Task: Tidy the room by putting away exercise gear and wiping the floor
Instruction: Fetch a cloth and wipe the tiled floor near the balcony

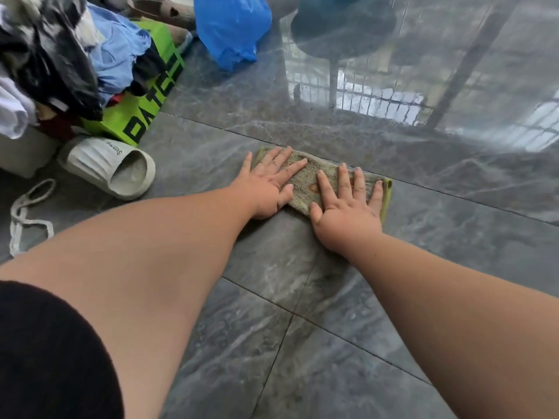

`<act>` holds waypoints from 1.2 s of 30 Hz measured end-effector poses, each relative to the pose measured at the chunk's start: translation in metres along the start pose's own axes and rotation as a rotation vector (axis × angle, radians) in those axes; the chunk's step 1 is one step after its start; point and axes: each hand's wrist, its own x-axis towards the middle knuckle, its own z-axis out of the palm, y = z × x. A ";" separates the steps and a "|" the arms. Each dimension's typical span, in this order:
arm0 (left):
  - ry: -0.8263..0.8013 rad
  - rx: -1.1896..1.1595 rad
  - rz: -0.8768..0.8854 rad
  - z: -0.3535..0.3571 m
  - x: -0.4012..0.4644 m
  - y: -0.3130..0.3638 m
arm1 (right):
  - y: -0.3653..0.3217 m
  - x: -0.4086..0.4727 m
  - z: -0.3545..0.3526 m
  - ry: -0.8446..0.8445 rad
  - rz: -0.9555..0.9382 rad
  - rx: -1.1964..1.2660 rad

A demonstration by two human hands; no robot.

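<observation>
A folded green-yellow cloth (311, 179) lies flat on the grey marble-patterned tile floor (332, 328) in the middle of the head view. My left hand (269, 182) presses on the cloth's left part with its fingers straight and spread. Beside it, my right hand (348, 207) presses on the right part, fingers straight too. Both arms reach forward from the bottom of the view. The floor beyond the cloth is glossy and reflects a window grille.
At the left stand a green bag with black letters (142, 110) under a heap of clothes (60, 55), a grey slipper (112, 167) and a white cord (27, 216). A blue plastic bag (233, 28) sits at the back. Open floor lies to the right.
</observation>
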 end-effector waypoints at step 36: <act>0.020 -0.419 -0.722 0.139 -0.392 0.211 | -0.015 -0.372 0.106 -0.016 -0.671 0.127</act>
